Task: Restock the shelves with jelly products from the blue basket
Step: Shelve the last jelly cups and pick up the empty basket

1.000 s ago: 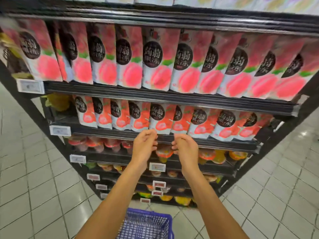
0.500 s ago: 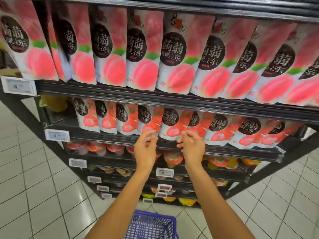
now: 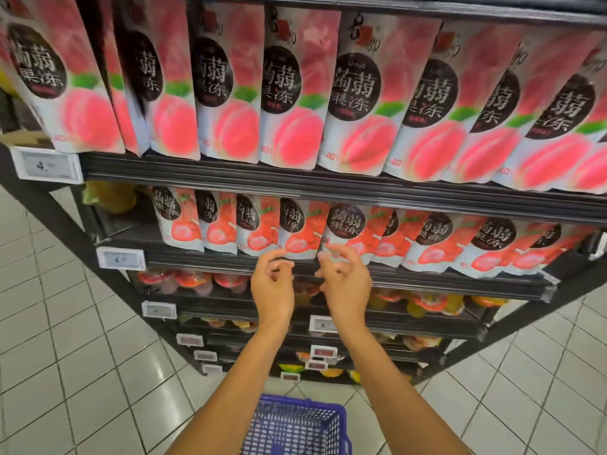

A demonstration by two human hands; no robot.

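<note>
A row of small red-and-white jelly pouches [image 3: 348, 231] stands on the second shelf, below a row of larger pink peach pouches [image 3: 295, 93]. My left hand [image 3: 272, 287] and my right hand [image 3: 346, 285] are raised side by side just under the small pouches' bottom edges. Both have loosely curled fingers and hold nothing. The fingertips are at or just off the pouch bottoms near the shelf's front rail [image 3: 427, 277]; contact is unclear. The blue basket [image 3: 341, 421] sits on the floor below my forearms, its inside mostly hidden by them.
Lower shelves hold jelly cups with red lids [image 3: 193, 279] and orange-yellow ones [image 3: 427, 303]. White price tags [image 3: 46, 164] clip to the shelf fronts. A gap with a yellow packet [image 3: 111, 198] lies at the second shelf's left end. White floor tiles surround the rack.
The view has moved closer to the rack. Both hands have lifted slightly from the pouches' lower edges and their fingers have loosened and spread.
</note>
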